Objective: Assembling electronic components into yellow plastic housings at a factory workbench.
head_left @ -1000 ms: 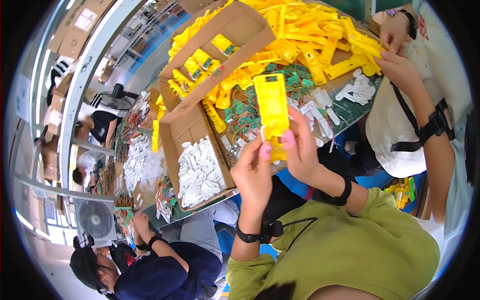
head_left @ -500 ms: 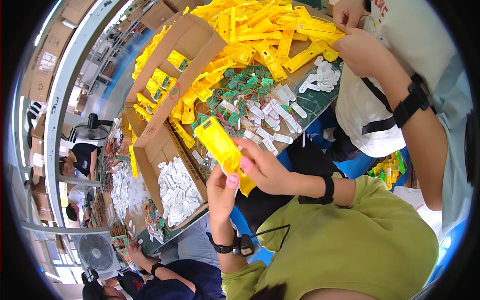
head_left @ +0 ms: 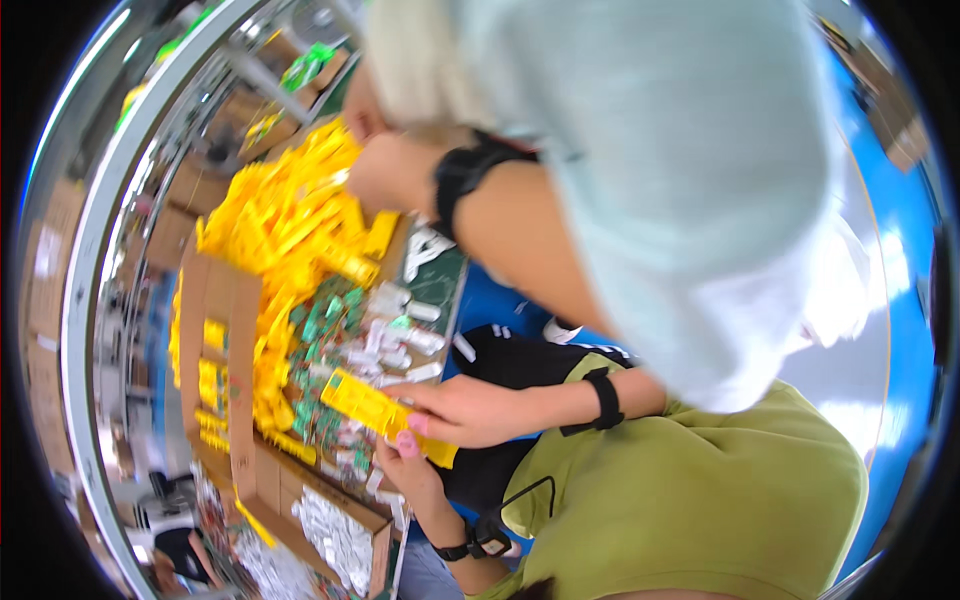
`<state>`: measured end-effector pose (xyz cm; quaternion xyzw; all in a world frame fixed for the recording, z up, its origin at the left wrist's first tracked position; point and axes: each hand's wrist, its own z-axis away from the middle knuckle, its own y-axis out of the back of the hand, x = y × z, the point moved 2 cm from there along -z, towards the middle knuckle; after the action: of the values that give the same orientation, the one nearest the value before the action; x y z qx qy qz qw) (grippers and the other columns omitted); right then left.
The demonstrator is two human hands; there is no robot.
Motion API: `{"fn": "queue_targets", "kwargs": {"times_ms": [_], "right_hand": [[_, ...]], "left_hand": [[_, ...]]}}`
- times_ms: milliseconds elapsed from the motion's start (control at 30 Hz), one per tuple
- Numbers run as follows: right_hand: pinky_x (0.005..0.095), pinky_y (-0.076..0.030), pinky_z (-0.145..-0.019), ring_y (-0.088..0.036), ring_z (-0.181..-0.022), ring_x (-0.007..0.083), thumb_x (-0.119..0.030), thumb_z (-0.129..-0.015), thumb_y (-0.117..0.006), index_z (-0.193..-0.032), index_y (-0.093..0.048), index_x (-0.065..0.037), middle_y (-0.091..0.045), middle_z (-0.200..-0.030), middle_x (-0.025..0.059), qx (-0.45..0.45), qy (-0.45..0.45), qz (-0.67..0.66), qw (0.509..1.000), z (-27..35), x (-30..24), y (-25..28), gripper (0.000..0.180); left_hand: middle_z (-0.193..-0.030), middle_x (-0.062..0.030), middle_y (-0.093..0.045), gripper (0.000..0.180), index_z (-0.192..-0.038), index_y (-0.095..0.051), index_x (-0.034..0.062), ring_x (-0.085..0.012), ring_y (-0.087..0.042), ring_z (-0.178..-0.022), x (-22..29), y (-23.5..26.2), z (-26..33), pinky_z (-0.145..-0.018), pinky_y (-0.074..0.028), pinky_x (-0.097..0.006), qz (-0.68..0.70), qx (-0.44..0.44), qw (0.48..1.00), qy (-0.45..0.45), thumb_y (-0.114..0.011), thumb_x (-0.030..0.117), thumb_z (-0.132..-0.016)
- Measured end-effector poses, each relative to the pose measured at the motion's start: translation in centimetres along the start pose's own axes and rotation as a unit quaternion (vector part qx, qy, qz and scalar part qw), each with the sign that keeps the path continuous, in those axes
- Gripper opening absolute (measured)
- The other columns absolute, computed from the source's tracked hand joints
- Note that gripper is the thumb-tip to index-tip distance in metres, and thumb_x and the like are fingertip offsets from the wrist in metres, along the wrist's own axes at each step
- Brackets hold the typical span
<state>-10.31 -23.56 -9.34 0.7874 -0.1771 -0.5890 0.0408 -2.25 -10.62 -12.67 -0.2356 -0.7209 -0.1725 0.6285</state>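
A long yellow plastic casing [head_left: 365, 402] is held slanting between my hands, over the near edge of the table. My right hand [head_left: 475, 412] closes on its upper side, fingers along the body. From below, my left hand [head_left: 412, 476] grips its lower end, with the fingers partly hidden. Pink covers sit on both thumbs, which are close together on the casing. Just beyond it lie green circuit boards [head_left: 322, 318] with thin wires and several white plastic pieces [head_left: 395, 342]. Motion blurs the casing's finer detail.
A heap of yellow casings [head_left: 285, 215] covers the far table. At left stands a cardboard box [head_left: 245, 400] with yellow parts in one section and white pieces [head_left: 335, 535] in another. A co-worker's arm [head_left: 520, 215] and light-blue sleeve [head_left: 680, 200] reach across at upper right.
The view has swung right, so the table and box appear farther left and the co-worker fills more of the upper right. Both hands still hold the yellow casing, which is now tilted flatter.
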Motion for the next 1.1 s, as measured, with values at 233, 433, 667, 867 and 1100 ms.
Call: {"fn": "queue_targets", "kwargs": {"times_ms": [233,433,667,867,1100], "right_hand": [[0.0338,-0.046,-0.063,-0.055,-0.071,0.0277,-0.019,-0.080,-0.044,-0.097,-0.051,0.000,-0.055,-0.081,0.0160,0.178,0.059,0.128,0.974,3.1,-1.0,1.6,0.026],[0.0363,-0.043,-0.050,-0.053,-0.051,0.0285,-0.023,-0.082,-0.042,-0.114,-0.037,-0.001,-0.053,-0.059,0.0151,0.074,0.023,0.085,0.993,3.7,1.4,1.2,0.040],[0.0375,-0.041,-0.046,-0.052,-0.048,0.0292,-0.026,-0.083,-0.041,-0.118,-0.033,-0.001,-0.052,-0.055,0.0149,0.134,0.092,0.124,0.979,4.2,1.6,2.4,0.044],[0.0342,-0.045,-0.060,-0.057,-0.061,0.0226,-0.032,-0.086,-0.040,-0.102,-0.048,0.005,-0.057,-0.066,0.0129,-0.236,-0.149,0.035,0.960,10.4,-0.7,7.7,0.041],[0.0303,-0.047,-0.048,-0.059,-0.048,0.0208,-0.039,-0.081,-0.044,-0.075,-0.060,0.006,-0.061,-0.067,0.0134,0.086,-0.667,0.246,0.698,33.3,9.9,22.5,0.047]], "left_hand": [[-0.098,-0.0106,-0.050,0.051,-0.106,-0.043,-0.0043,-0.0164,-0.051,-0.087,0.1,-2.8,0.8,-0.075,-0.041,-0.027,-0.033,-0.034,0.999,0.003,-0.050,0.040,-0.081],[-0.099,-0.0109,-0.049,0.053,-0.107,-0.042,-0.0044,-0.0167,-0.050,-0.089,0.4,-3.8,1.3,-0.076,-0.040,-0.026,-0.042,-0.070,0.997,0.010,-0.049,0.041,-0.081],[-0.099,-0.0122,-0.050,0.053,-0.108,-0.041,-0.0040,-0.0175,-0.051,-0.089,0.0,-4.6,1.7,-0.076,-0.041,-0.028,-0.018,-0.056,0.998,0.018,-0.048,0.042,-0.081],[-0.089,-0.0137,-0.054,0.047,-0.104,-0.041,-0.0036,-0.0173,-0.054,-0.077,0.5,-4.3,2.5,-0.067,-0.045,-0.027,-0.010,-0.064,0.997,0.033,-0.048,0.038,-0.082],[-0.085,-0.0158,-0.057,0.043,-0.102,-0.045,-0.0036,-0.0166,-0.054,-0.073,-1.7,-2.3,3.1,-0.063,-0.044,-0.026,0.019,-0.070,0.996,0.045,-0.050,0.034,-0.081]]}}
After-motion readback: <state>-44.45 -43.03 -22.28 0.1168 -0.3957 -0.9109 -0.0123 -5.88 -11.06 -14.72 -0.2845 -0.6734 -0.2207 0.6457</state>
